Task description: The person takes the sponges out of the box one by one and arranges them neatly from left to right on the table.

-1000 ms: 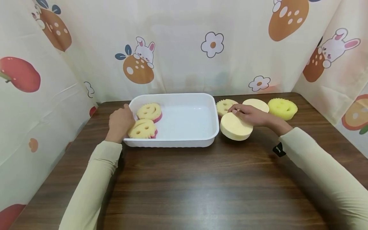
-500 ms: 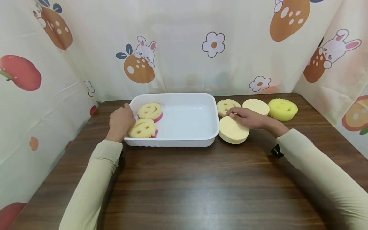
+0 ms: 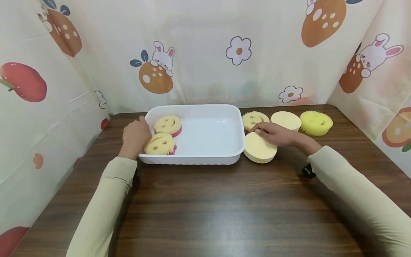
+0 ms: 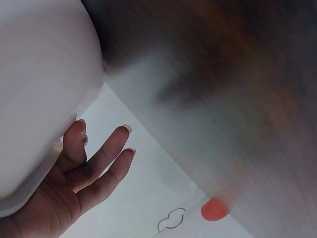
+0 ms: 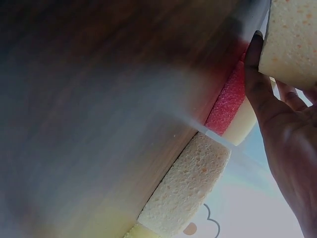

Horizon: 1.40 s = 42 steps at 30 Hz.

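My left hand holds the left rim of a white rectangular tray. In the left wrist view, a bent finger touches the tray's outer wall while two others extend away from it; the thumb is hidden. Two smiley-face sponges, cream on top and pink below, lie at the tray's left end: the rear one and the front one. Beside the tray's right wall, my right hand grips the far edge of a round plain cream sponge. In the right wrist view, that sponge sits against the fingers.
Behind the right hand stand another smiley-face sponge, a second plain round sponge and a yellow smiley-face sponge. They line the back of the brown wooden table. A printed curtain encloses the back and sides.
My right hand has brought the plain round sponge slightly nearer the front and left, and lower, close to the tray's right wall. The left hand and tray have stayed put.
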{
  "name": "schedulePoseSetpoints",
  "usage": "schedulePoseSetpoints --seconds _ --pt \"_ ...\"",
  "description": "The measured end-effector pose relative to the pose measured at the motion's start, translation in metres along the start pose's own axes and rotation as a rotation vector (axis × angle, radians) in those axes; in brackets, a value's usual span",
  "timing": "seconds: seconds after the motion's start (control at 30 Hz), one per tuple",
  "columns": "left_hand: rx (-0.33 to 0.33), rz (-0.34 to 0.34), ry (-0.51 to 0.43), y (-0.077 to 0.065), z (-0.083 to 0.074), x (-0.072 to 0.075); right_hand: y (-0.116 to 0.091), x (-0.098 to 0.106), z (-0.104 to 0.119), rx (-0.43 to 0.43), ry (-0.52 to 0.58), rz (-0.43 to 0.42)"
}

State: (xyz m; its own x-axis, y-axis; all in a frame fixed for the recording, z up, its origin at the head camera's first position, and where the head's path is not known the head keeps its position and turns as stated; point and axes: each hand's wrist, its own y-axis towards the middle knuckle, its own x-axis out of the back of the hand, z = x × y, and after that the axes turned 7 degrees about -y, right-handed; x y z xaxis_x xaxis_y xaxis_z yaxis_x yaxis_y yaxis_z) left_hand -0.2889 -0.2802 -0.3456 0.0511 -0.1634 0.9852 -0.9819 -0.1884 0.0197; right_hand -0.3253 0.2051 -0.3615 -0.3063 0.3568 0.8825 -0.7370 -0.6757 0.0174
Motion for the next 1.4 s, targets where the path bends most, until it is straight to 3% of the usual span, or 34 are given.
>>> schedulePoseSetpoints --seconds 0.77,1.4 --pt "0.006 0.006 0.007 -0.0017 -0.0026 0.001 0.0004 0.0009 -0.0023 -0.033 0.049 0.106" --pt "-0.004 -0.004 0.016 -0.0015 -0.0024 0.0004 -0.0025 -0.001 -0.0023 -0.001 0.062 0.109"
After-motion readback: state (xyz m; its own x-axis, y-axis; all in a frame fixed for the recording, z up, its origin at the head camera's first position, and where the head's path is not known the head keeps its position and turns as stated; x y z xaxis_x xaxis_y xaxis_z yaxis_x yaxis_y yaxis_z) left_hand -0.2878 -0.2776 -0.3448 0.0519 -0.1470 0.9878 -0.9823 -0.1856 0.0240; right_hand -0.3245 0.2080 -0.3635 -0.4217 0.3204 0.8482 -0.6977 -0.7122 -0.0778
